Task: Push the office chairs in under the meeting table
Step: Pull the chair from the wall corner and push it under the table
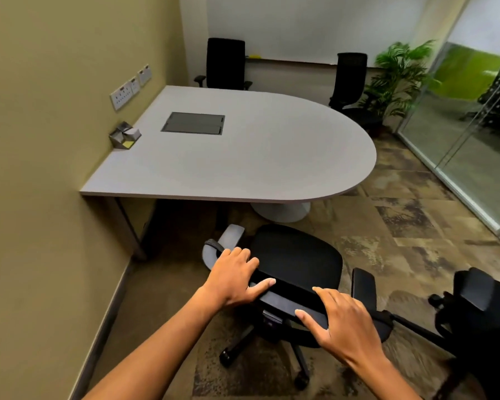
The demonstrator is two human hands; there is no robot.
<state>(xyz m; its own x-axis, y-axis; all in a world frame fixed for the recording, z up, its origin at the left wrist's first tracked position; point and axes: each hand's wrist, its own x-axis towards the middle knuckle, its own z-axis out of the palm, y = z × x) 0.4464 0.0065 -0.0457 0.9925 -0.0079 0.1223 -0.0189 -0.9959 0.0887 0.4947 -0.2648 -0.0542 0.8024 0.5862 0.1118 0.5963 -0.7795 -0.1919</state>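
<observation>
1 head view looks forward and down, close above the chair (298, 255), toward the table (243, 157).

A grey, round-ended counter (243, 157) stands against the olive wall, bearing a small metal note holder (124, 135) at its wall edge and a dark flush hatch (193, 123). Black office chairs (296, 256) stand on the patterned carpet floor (410, 226).

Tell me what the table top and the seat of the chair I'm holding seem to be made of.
Table top: probably laminate over board, matte pale grey, judging by its even colour and thin, darker edge. Chair seat: likely black woven fabric over padding; it looks soft, dull and rounded, though blur hides the weave.
</observation>
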